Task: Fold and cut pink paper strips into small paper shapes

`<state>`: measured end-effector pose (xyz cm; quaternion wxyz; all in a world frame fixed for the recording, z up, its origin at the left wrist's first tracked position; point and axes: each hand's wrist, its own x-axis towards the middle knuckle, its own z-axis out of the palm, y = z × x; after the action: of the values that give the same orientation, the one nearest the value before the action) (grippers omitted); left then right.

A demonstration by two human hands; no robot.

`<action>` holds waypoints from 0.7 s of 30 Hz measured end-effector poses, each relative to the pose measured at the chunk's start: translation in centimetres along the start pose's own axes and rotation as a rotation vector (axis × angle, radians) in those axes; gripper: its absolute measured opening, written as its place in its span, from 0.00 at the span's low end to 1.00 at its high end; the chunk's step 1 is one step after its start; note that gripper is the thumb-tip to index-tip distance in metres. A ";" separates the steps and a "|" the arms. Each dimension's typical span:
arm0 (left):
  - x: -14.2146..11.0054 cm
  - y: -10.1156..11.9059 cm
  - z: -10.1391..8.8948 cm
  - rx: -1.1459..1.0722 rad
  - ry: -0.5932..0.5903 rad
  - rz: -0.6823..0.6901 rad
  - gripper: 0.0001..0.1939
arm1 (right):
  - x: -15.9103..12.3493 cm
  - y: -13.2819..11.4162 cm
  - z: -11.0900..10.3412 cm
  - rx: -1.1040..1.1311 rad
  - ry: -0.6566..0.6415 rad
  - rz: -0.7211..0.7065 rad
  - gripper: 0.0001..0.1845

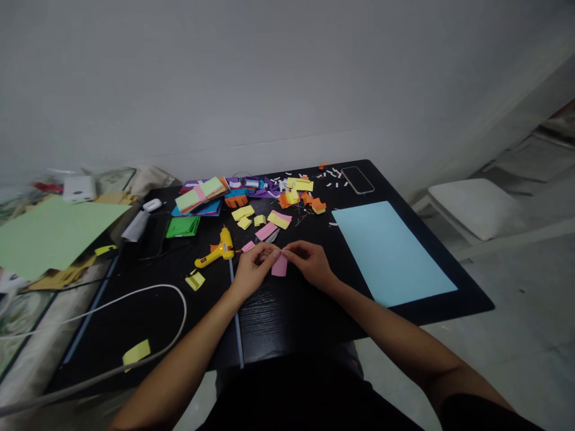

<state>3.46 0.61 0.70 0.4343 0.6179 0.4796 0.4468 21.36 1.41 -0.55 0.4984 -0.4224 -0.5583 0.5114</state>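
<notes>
Between my two hands, over the middle of the black table, is a small pink paper piece (279, 267). My left hand (257, 267) pinches its upper left edge between thumb and finger. The upper right edge is in the closed fingertips of my right hand (309, 261). Just beyond my fingers lie scissors (272, 236), partly hidden, beside a pink paper strip (266, 231) and a pink and yellow piece (279, 219). A yellow glue gun (219, 249) rests on its side to the left of my left hand.
A light blue sheet (395, 254) covers the table's right part, with a phone (357, 180) behind it. Folded papers (201, 196), green paper (183, 227) and orange scraps (290, 199) lie at the back. A white cable (179, 293) loops across the left. A white stool (471, 206) stands right.
</notes>
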 end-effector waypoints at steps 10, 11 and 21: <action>-0.1 -0.3 0.2 0.026 0.013 0.024 0.13 | 0.0 0.1 -0.1 -0.014 0.009 0.021 0.09; -0.1 -0.3 0.2 0.030 0.014 0.032 0.13 | 0.0 0.1 -0.1 -0.013 0.007 0.026 0.09; -0.3 -0.5 0.3 0.088 0.011 0.038 0.13 | 0.3 0.3 -0.1 0.029 -0.065 0.076 0.12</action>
<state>3.64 0.36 0.14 0.3956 0.6429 0.4892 0.4369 21.46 1.77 -0.77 0.4663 -0.4194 -0.5500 0.5515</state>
